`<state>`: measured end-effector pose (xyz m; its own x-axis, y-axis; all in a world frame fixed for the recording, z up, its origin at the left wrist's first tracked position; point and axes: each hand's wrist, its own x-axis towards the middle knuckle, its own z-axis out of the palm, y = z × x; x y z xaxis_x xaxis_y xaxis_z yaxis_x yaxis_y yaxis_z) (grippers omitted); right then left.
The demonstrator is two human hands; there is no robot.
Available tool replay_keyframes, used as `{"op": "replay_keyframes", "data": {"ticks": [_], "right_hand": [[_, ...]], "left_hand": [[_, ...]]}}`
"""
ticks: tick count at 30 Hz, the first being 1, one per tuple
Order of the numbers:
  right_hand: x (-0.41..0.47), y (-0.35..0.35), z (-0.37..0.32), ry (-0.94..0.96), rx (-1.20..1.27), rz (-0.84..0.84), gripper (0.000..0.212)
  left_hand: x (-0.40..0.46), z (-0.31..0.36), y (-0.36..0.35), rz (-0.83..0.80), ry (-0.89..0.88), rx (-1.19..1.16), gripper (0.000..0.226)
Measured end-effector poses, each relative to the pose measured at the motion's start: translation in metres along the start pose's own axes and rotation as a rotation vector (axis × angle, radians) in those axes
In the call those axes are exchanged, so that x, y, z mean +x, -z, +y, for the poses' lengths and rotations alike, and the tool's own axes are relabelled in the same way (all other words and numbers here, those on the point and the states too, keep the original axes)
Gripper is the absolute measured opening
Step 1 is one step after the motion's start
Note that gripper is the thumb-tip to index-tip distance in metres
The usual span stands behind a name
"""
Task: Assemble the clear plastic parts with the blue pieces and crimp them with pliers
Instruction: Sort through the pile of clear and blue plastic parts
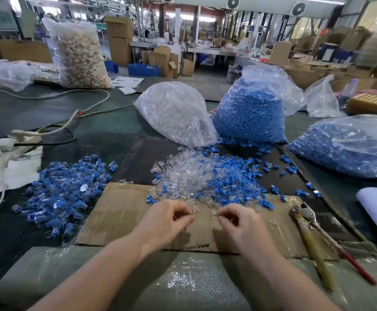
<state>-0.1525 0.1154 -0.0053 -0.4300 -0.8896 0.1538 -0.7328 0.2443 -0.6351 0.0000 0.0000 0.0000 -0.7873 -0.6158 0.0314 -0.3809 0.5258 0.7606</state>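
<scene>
Seemingly, left hand [164, 217] grip on blurred clear part [184, 215], right hand [239, 222] curled, contents unclear.

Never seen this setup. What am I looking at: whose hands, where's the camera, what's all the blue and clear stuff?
No machine here: a person works bare-handed, filmed by one wide-angle camera on their head, looking down. The left hand and right hand each have curled fingers, apparently pinching small clear parts; blur hides the detail. Ahead on the cardboard sheet lies a mixed pile of clear parts and blue pieces. Left of it sits a pile of assembled pieces. Behind stand a bag of clear parts and bags of blue pieces. The pliers lie untouched to the right.
</scene>
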Motion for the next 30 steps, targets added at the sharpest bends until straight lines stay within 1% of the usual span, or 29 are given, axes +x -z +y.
{"op": "replay_keyframes", "data": {"ticks": [3,9,11,15,19,23,30], "right_hand": [[0.024,-0.005,0.005,-0.057,-0.063,0.142,0.006],[0.043,-0.022,0.010,-0.064,-0.172,0.287,0.012],[0.048,-0.027,0.012,-0.059,-0.183,0.326,0.013],[0.054,-0.035,0.015,-0.056,-0.186,0.375,0.015],[0.058,-0.039,0.017,-0.045,-0.178,0.407,0.015],[0.061,-0.040,0.023,-0.070,-0.153,0.379,0.022],[0.061,-0.041,0.024,-0.073,-0.135,0.386,0.029]], "left_hand": [[0.025,-0.007,-0.006,0.168,0.071,0.004,0.014],[0.048,-0.017,-0.026,0.349,0.103,-0.044,0.013],[0.053,-0.017,-0.030,0.410,0.099,-0.087,0.014],[0.059,-0.017,-0.037,0.496,0.095,-0.138,0.009],[0.064,-0.021,-0.038,0.543,0.075,-0.092,0.019],[0.068,-0.021,-0.037,0.533,0.067,-0.097,0.030],[0.064,-0.021,-0.035,0.600,0.013,-0.125,0.026]]}}
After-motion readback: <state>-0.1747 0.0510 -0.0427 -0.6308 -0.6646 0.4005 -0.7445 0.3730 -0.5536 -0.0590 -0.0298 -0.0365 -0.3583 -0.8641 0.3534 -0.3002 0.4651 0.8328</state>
